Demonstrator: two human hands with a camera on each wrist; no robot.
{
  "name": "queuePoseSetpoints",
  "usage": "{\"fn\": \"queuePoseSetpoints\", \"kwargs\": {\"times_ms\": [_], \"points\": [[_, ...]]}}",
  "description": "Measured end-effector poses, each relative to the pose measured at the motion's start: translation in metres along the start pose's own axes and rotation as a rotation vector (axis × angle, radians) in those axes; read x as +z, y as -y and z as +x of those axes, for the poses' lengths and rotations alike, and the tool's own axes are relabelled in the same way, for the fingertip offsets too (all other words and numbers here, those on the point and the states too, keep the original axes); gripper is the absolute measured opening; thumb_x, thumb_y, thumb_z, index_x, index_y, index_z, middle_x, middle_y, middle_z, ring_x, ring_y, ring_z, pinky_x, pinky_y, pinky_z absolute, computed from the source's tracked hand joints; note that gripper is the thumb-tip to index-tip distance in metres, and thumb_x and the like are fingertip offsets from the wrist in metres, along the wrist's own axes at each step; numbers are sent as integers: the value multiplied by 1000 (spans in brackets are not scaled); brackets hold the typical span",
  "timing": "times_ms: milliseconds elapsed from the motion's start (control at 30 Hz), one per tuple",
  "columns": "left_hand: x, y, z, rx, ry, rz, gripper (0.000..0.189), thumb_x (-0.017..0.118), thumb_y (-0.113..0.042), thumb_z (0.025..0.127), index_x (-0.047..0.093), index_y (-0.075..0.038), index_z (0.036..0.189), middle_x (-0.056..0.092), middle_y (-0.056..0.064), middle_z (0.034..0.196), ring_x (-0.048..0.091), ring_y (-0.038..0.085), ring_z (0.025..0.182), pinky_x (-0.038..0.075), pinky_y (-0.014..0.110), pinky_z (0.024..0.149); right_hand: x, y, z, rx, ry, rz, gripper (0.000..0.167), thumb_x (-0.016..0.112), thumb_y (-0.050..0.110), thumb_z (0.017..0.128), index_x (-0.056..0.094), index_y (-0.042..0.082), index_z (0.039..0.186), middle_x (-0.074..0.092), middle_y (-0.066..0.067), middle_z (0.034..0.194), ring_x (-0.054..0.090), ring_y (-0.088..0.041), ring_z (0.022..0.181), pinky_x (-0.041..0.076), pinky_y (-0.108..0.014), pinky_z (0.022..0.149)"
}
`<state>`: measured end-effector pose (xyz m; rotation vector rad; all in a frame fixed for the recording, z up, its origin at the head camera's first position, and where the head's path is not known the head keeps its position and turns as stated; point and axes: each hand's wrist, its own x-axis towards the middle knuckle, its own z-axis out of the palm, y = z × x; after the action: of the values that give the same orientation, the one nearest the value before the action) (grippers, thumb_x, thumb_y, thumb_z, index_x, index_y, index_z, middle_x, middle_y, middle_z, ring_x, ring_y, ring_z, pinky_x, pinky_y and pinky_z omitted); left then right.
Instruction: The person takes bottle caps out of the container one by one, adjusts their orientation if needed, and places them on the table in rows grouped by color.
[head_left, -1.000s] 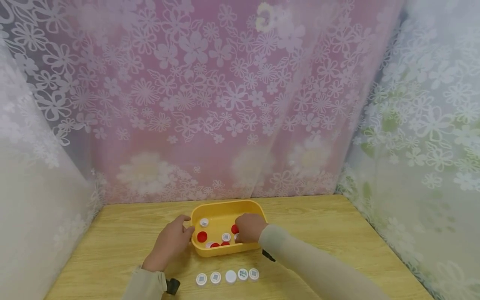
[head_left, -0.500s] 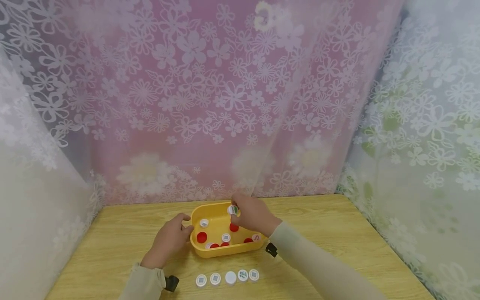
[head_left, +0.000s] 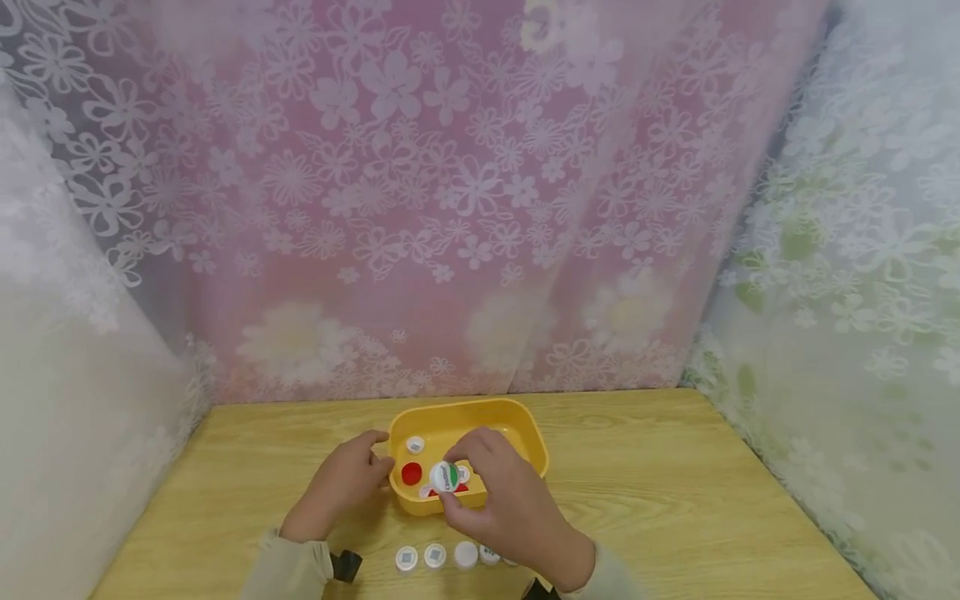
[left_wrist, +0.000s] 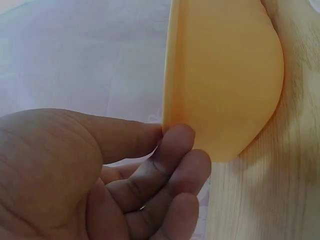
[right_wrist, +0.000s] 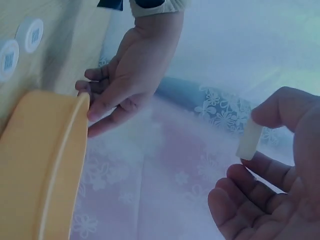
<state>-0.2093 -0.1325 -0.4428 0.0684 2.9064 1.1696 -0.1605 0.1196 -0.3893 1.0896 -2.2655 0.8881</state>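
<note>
My right hand (head_left: 517, 517) pinches a white bottle cap (head_left: 445, 477) with green print between thumb and fingertips, held over the front of the yellow plastic bin (head_left: 517, 417). In the right wrist view the cap (right_wrist: 249, 140) appears edge-on between thumb and forefinger. At the bin's left end my left hand (head_left: 341, 483) grips the rim. The left wrist view has the thumb on one side of that bin wall (left_wrist: 225, 75) and the fingers on the other. Inside the bin lie a red cap (head_left: 411, 473), a white cap (head_left: 415, 445) and others, partly hidden by my right hand.
On the wooden table (head_left: 675, 500) in front of the bin, several white caps (head_left: 435, 556) stand in a row, its right end partly covered by my right hand. A flowered curtain (head_left: 420, 250) rises behind the table, with more cloth at both sides.
My right hand has picked the white and green cap out of the bin, lifted it near the far rim, then brought it toward me and left. The left hand stays on the rim.
</note>
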Motion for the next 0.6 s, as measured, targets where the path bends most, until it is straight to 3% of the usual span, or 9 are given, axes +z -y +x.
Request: {"fn": "queuePoseSetpoints", "kwargs": {"times_ms": [200,367,467,600], "points": [[3,1,-3,0,5,-9,46,67,-13,100,56,3,141,63,0,71,57,15,61,47,31,61,12,3,-12,-27,25,17,35,83,10,83,67,14,113,65,8,111,59,-8,96,54,-19,82],[4,1,-5,-1,3,-3,47,67,-13,100,55,3,142,62,-1,71,57,15,61,47,31,61,22,6,-19,11,128,38,35,82,14,85,66,15,116,65,9,107,59,-6,92,54,-20,86],[3,0,-3,-2,-4,0,47,67,-13,100,55,3,142,61,0,71,57,15,62,47,31,62,30,9,-19,60,311,18,28,78,23,89,67,18,114,64,14,103,57,-1,89,53,-20,85],[1,-1,-2,-7,-15,24,47,67,-15,101,55,1,143,60,0,73,55,15,62,47,30,61,46,12,-16,116,646,-89,25,77,40,92,69,25,110,62,20,94,53,3,82,51,-19,79]]}}
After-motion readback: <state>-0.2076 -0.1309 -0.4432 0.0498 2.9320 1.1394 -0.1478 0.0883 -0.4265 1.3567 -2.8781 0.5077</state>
